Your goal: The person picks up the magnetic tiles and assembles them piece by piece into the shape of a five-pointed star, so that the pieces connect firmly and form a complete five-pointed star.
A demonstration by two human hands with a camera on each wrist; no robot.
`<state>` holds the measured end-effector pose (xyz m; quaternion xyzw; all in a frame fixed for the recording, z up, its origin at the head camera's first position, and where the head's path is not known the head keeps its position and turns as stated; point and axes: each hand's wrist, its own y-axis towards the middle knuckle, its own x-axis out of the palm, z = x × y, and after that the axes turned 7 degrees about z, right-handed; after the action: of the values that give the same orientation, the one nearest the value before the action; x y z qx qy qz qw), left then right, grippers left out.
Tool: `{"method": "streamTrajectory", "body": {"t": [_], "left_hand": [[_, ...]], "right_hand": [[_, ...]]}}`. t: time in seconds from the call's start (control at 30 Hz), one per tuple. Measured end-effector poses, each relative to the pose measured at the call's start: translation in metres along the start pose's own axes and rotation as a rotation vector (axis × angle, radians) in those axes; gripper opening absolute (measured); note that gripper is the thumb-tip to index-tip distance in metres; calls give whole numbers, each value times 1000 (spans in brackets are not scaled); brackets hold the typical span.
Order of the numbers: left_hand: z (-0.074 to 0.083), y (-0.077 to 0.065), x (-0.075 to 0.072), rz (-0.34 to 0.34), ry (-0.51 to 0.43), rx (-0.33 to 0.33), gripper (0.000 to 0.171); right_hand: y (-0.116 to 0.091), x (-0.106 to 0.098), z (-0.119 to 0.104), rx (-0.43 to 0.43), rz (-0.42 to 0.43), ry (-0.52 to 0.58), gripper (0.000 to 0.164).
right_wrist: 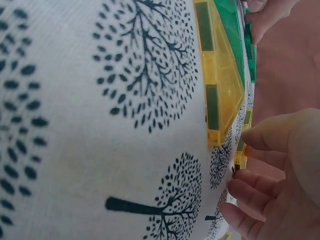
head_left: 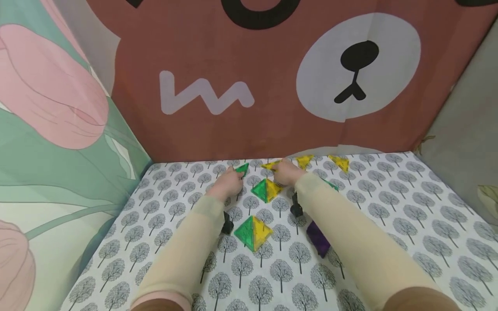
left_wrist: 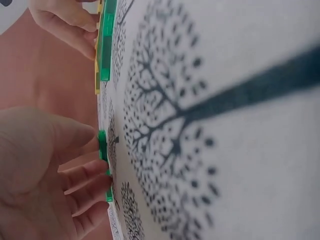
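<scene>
At the far part of the cloth, my left hand [head_left: 228, 181] holds a green triangular tile [head_left: 242, 169] by its edges. The left wrist view shows the thumb and fingertips against this thin green tile [left_wrist: 103, 145]. To the right, my right hand [head_left: 287, 172] pinches a yellow triangular tile [head_left: 269, 166], which the fingers partly cover; the right wrist view shows the thumb on this yellow tile [right_wrist: 241, 146]. Just in front of the hands, a green triangle [head_left: 259, 190] and a yellow triangle [head_left: 273, 188] lie edge to edge as a diamond.
A second green-and-yellow diamond [head_left: 253, 233] lies nearer. Two yellow triangles [head_left: 304, 161] [head_left: 340, 163] lie at the back right. A purple tile [head_left: 318, 239] and a green tile [head_left: 330, 184] are partly behind the right sleeve. A brown bear-print wall [head_left: 210, 138] borders the tree-print cloth [head_left: 155, 242].
</scene>
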<state>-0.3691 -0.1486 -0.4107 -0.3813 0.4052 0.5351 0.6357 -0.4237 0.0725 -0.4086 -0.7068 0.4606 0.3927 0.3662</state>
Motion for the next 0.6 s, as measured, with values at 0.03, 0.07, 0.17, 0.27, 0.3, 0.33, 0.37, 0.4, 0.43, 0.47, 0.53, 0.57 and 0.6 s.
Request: {"method": "streamTrajectory", "body": {"t": [0.03,0.07,0.17,0.27,0.3,0.33,0.37,0.4,0.43,0.47,0.53,0.57,0.6], "left_hand": [[0,0,0,3,24,9,45],[0,1,0,5,52,21,45],[2,4,0,9,129,54,45],[4,7,-1,6,176,72,45],[5,7,-1,6,182,72,45],[6,8,-1,5,192,75,45],[6,9,-1,6,197,74,45],[7,10,-1,9,199,72,45],[7,10,-1,9,201,69,46],[7,11,0,7,199,64,46],[6,11,1,5,208,63,47],[6,11,2,5,210,63,48],[5,11,2,4,210,63,48]], "right_hand": [[0,0,0,-4,1,-15,51],[0,0,0,-9,1,-28,51],[0,-1,1,-24,3,-49,49],[0,-2,4,-30,5,-48,48],[0,-2,4,-34,6,-42,48],[0,-2,5,-38,11,-35,47],[-1,-2,6,-42,15,-27,47],[-2,-3,6,-45,19,-16,46],[-3,-3,7,-51,23,-3,46],[-4,-3,7,-57,23,11,45],[-6,-3,7,-62,13,42,44],[-7,-3,7,-67,7,56,44],[-8,-3,6,-68,0,68,44]]}}
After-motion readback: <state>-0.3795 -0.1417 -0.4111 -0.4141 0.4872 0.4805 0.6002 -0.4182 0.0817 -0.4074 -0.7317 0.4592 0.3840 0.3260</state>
